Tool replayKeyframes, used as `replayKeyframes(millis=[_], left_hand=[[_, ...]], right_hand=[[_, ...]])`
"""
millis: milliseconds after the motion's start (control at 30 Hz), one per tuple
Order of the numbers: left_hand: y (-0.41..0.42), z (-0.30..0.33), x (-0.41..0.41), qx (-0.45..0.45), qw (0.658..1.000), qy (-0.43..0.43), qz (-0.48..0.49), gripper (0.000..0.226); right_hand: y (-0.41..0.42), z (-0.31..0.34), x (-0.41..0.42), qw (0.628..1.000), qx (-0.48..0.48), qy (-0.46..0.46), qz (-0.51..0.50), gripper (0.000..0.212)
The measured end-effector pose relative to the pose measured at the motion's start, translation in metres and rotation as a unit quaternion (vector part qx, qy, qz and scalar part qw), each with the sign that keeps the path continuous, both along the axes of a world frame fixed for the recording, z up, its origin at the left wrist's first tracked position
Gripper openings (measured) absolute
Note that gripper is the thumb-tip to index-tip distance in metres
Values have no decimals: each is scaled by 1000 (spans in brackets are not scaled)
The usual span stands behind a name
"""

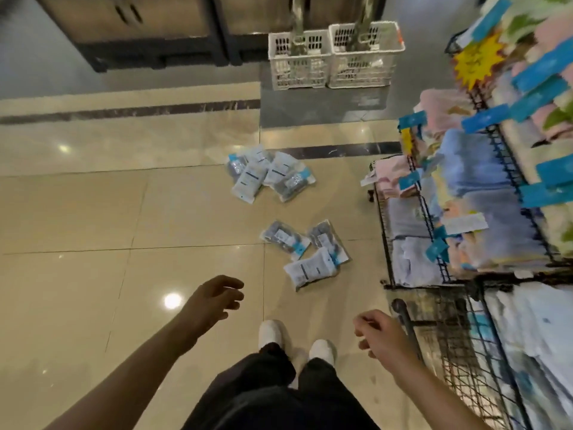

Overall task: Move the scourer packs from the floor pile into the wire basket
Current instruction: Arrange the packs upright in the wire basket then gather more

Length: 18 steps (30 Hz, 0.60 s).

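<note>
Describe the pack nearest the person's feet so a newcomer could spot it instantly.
Start at the white shoes on the tiled floor; ahead lies the nearer cluster of three packs. The nearest pack shows its white printed back, unlike its two grey neighbours.

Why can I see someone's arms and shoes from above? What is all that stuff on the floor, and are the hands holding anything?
The camera sits on a person's head and looks down, so you see what they see: their own two arms, dark trousers and white shoes. There is only this one picture, from that one spot.

The left hand and the right hand are both empty, with fingers loose.

On the shiny tiled floor lie small plastic packs of scourers in two bunches: a near bunch and a far bunch.

On the right stands a black wire basket, beside racks full of folded towels. Farther off are two white plastic crates.

The packs still need picking up; none is in a hand yet.
</note>
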State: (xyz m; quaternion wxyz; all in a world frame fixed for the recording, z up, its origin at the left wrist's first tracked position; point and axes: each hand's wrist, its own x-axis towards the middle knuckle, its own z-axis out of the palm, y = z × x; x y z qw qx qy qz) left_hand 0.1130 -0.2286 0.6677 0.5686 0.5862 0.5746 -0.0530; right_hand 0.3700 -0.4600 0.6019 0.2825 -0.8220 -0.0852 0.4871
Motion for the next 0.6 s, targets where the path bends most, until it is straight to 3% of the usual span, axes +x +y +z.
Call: replayKeyframes(millis=[133, 433, 600], left_hand=[[14, -1, -21, 7, 999, 26, -22, 16], [110, -37, -117, -33, 972, 20, 233, 18], [199, -53, -174, -47, 968, 38, 244, 20]], right_hand=[[52, -6, -2, 998, -14, 13, 59, 8], [203, -11, -57, 988, -36, 3, 150, 10], [316, -15, -116, 987, -11, 21, 159, 8]])
